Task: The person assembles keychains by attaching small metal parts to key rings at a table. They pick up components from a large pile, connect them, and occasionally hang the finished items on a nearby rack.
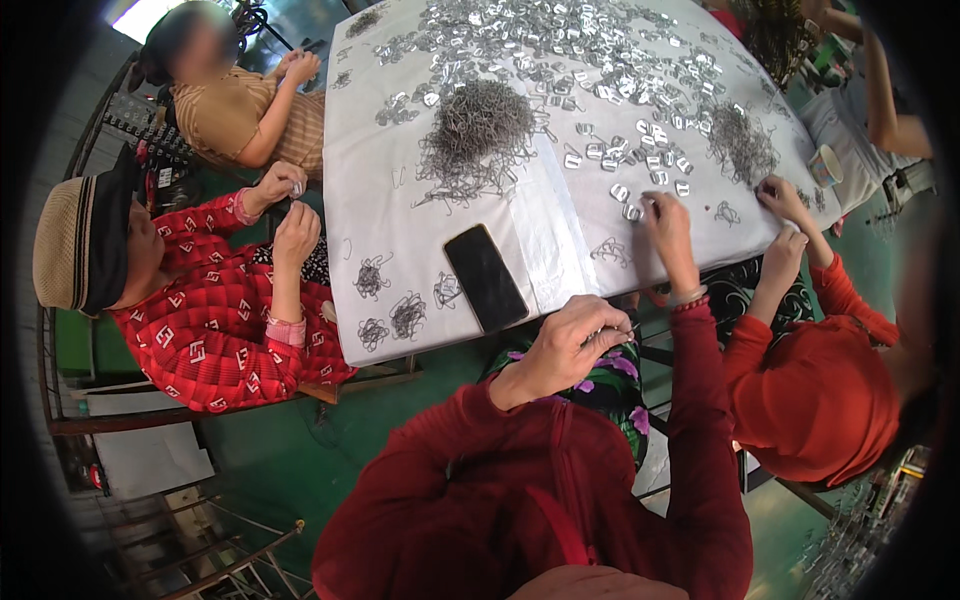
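My left hand (575, 340) is raised in front of the table's near edge. Its thumb and fingers are pinched together around something small that I cannot make out. My right hand (668, 232) reaches over the tabletop with bent fingers slightly apart, its fingertips right beside a shiny metal buckle (632, 212). More loose buckles (655, 150) lie just beyond it. A small cluster of thin bent wire pieces (611, 252) rests to the left of my right wrist. A dark phone (486, 278) lies flat on the white-covered table (400, 215), left of my hands.
A large heap of wire pieces (484, 125) stands mid-table, with many buckles spread behind it. Another wire pile (742, 142) and a paper cup (825, 166) are at the right. Co-workers sit at both sides; the nearest on the right, in red sleeves (815, 390), sits close by my arm.
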Motion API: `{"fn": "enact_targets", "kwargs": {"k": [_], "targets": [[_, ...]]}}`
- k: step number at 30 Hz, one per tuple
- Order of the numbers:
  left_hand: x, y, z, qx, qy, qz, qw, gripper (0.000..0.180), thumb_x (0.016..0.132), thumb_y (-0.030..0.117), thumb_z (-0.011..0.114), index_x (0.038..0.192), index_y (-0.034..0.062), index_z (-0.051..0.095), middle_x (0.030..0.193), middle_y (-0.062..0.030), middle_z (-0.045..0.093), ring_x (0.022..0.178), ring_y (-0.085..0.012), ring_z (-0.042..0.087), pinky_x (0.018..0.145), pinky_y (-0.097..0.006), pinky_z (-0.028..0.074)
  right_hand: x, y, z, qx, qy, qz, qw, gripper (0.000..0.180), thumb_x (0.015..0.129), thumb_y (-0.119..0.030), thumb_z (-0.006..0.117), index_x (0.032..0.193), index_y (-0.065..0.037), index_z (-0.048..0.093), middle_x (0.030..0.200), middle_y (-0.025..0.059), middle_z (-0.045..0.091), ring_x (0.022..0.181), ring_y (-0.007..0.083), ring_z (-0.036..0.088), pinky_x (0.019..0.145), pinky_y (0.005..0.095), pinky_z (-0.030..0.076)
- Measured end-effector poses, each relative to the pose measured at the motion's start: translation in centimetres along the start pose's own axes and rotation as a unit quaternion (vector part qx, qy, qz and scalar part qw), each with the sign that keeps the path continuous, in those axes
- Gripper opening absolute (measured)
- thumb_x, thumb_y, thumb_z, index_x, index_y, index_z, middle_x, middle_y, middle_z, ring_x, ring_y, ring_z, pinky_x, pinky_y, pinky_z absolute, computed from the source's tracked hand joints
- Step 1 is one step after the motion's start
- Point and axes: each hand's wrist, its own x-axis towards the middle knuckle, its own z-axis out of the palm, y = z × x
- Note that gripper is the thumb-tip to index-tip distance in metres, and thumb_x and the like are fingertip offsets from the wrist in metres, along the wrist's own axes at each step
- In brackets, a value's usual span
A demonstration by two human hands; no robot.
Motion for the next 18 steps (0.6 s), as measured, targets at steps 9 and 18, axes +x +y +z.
{"fn": "enact_targets", "kwargs": {"k": [9, 18], "targets": [[-0.3, -0.4, 0.1, -0.024, -0.008, -0.001, 1.0, 0.008, 0.084, 0.003, 0.066, 0.091, 0.0013, 0.063, 0.088, -0.0075, 0.064, 0.083, -0.0209, 0.061, 0.075, -0.031, 0.048, 0.2, 0.9, 3.2, -0.073, 0.02, -0.032, 0.997, 0.022, 0.077, -0.001, 0.059, 0.098, 0.004, 0.053, 0.086, 0.0248, 0.053, 0.078, 0.0425, 0.056, 0.067, 0.0463, 0.047], [-1.2, -2.2, 1.0, -0.058, 0.032, -0.04, 0.997, 0.01, 0.088, 0.001, 0.062, 0.097, -0.0014, 0.061, 0.09, -0.0087, 0.063, 0.083, -0.0168, 0.064, 0.072, -0.03, 0.05, -10.6, -11.8, -6.8, 0.392, -0.015, 0.195, 0.899, 0.014, 0.078, 0.006, 0.067, 0.092, 0.007, 0.067, 0.075, 0.0052, 0.065, 0.066, 0.0095, 0.06, 0.06, 0.0212, 0.047]]}}
